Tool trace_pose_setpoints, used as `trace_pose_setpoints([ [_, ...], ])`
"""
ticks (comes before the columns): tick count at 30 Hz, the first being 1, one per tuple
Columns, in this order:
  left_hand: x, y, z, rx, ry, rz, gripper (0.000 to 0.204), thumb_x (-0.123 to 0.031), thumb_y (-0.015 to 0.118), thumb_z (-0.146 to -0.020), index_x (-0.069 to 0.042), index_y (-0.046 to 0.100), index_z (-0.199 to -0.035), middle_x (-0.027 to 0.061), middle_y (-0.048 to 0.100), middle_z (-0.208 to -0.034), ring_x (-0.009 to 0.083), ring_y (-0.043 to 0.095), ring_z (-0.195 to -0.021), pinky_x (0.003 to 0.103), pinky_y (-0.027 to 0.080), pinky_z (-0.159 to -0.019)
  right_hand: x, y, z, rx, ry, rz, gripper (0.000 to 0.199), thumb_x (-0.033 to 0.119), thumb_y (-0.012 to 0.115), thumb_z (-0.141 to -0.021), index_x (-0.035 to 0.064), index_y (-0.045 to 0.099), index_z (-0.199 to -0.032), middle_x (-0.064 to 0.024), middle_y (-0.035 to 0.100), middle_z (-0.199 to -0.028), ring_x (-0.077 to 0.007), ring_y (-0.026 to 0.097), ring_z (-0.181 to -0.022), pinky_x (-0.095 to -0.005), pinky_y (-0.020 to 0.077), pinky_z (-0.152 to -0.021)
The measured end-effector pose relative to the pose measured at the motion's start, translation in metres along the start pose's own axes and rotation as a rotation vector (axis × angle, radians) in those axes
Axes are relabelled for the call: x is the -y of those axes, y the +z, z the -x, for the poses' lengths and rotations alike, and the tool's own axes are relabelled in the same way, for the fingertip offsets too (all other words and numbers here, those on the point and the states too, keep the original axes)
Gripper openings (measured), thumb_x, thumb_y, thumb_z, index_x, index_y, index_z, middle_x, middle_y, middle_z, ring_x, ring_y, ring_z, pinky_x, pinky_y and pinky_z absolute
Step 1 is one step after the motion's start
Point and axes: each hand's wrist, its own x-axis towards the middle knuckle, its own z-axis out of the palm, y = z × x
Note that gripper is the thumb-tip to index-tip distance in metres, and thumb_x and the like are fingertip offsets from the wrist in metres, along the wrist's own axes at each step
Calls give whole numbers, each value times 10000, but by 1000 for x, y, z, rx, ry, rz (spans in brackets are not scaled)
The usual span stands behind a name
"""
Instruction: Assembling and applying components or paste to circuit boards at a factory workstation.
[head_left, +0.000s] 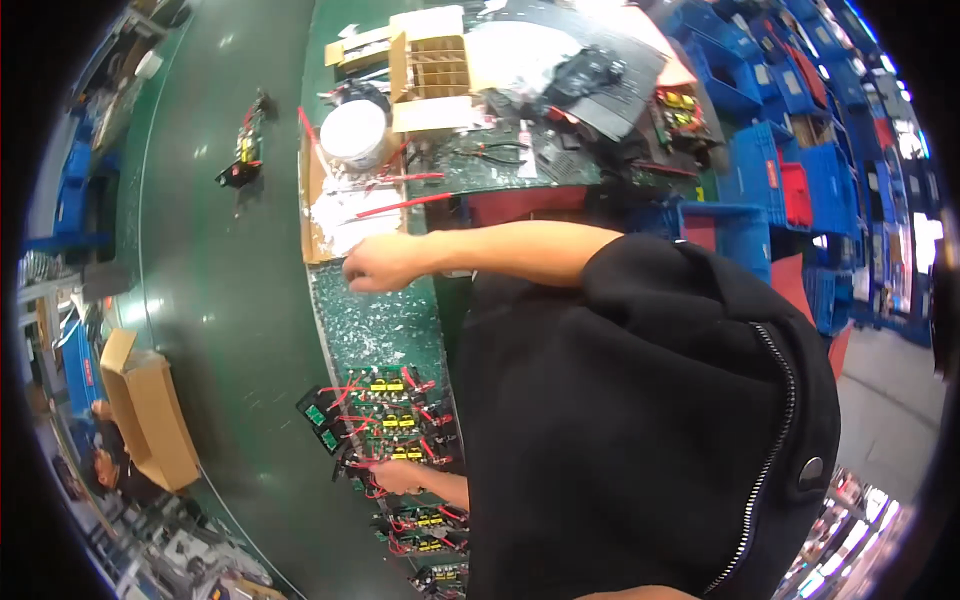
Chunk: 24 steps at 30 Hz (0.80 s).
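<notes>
My right hand [384,263] hovers with curled fingers over the table, just below a shallow cardboard tray [308,225] of white bits. Whatever those fingers hold, if anything, is too small to make out. Lower in the picture, my left hand [398,478] is closed at the edge of a circuit board [408,454] with yellow parts and red wires. The hand covers some of that board. Several similar boards lie in a row on either side, among them an upper one [388,385] and a lower one [430,520]. Flat black pieces with green boards [322,425] hang off the row's left side.
A green conveyor belt [250,330] runs along the left, carrying another wired assembly [244,155]. A white bucket [355,135], a divided carton [430,70] and pliers [490,152] occupy the upper bench. Blue bins [745,190] are stacked right; an open carton [150,415] sits far left, near another person [108,462].
</notes>
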Motion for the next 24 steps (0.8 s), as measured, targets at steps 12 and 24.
trace_pose_setpoints([
  [12, 144, -26, 143, -387, -354, -7, 412, -346, 509, -837, 32, 668, -874, 255, 630, -829, 447, 597, -832, 559, 464, -733, -127, -62, -232, -362, 623, -371, 434, 306, 687, -843, 5, 613, -1146, -117, 624, -812, -179, 585, -681, -313, 471, -594],
  [24, 189, -21, 305, 276, -248, -583, 204, -230, 525, -839, -71, 639, -893, 172, 627, -806, 391, 603, -749, 508, 457, -621, -185, 25, -428, -625, 1121, -1549, 615, 577, 522, -897, 59, 497, -1227, -126, 590, -1086, -291, 600, -979, -437, 560, -806],
])
